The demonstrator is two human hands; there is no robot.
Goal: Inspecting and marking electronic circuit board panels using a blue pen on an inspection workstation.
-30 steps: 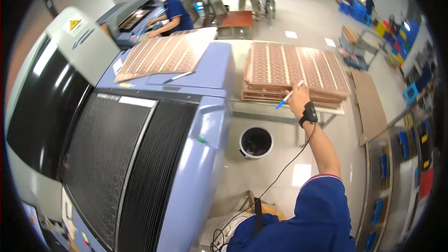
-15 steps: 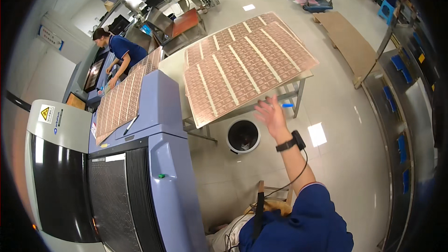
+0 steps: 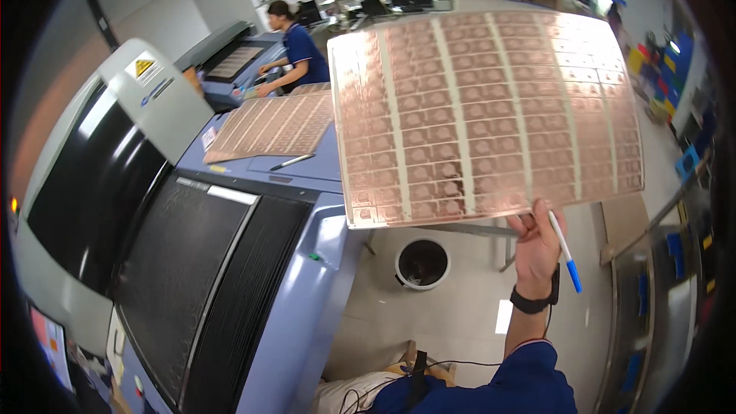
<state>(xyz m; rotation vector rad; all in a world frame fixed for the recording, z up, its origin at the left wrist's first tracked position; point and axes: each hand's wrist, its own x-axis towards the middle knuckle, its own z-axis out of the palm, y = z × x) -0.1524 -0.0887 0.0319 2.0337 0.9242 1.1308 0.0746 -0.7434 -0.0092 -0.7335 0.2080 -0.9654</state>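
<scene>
My right hand (image 3: 538, 241) is closed on the lower edge of a copper-coloured circuit board panel (image 3: 483, 111), which is raised and tilted up in front of me. Rows of small repeated patterns cover the panel, divided by pale strips, and bright glare lies on its upper right. A white marker pen (image 3: 561, 239) with a blue end is also in this hand, slanting down beside the thumb. The fingertips behind the panel are hidden. A dark band sits on the right wrist. My left hand is out of the picture.
At left stands a blue-grey machine (image 3: 322, 241) with a black bellows cover. Similar panels (image 3: 268, 126) and another pen (image 3: 293, 162) lie on it. A bin (image 3: 423, 263) is on the floor. A co-worker (image 3: 300, 50) stands beyond. Metal racks (image 3: 667, 268) line the right.
My right hand, open below the stacked panels before, now grips a raised panel that blocks my sight of the table. The view has turned toward the left.
</scene>
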